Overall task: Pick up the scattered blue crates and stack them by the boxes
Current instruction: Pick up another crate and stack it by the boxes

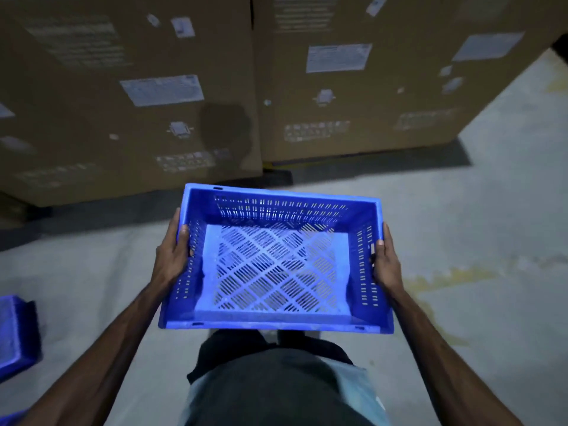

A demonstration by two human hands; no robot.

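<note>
An empty blue crate (276, 259) with slotted walls and a lattice floor hangs level in front of my body, above the concrete floor. My left hand (173, 252) grips its left wall, thumb over the rim. On the opposite side my right hand (386, 264) grips the right wall the same way. Two large cardboard boxes stand just beyond the crate: the left box (123, 96) and the right box (384, 78). Part of another blue crate (15, 336) lies on the floor at the left edge of the view.
The grey concrete floor (479, 241) stretches to the right, with yellowish stains on it. A dark gap runs under the boxes' bottom edges. My legs and dark shorts show below the crate.
</note>
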